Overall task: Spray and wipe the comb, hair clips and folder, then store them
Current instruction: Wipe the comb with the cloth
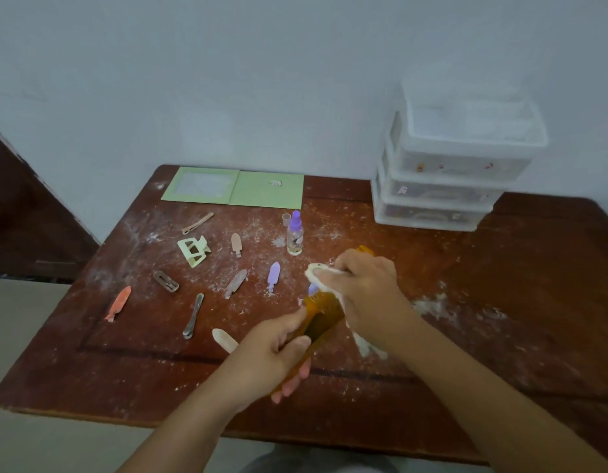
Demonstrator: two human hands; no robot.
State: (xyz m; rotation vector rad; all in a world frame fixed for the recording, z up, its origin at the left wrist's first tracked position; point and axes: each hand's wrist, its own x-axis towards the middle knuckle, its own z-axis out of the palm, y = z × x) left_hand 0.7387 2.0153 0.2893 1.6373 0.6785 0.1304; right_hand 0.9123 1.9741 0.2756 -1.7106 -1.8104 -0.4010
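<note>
My left hand (278,349) grips the handle end of an orange comb (321,314) held above the dusty table. My right hand (365,288) holds a white cloth (317,272) wrapped over the comb's far end. A small spray bottle (294,235) with a purple top stands just beyond my hands, its cap (286,220) beside it. Several hair clips lie to the left: a purple one (273,274), an orange one (118,303), a pale green claw clip (193,250). An open green folder (234,186) lies flat at the back.
A stack of translucent plastic drawers (445,186) stands at the back right against the wall. White dust and crumbs (432,307) are scattered over the brown wooden table (517,302). The table's front edge runs close to my body.
</note>
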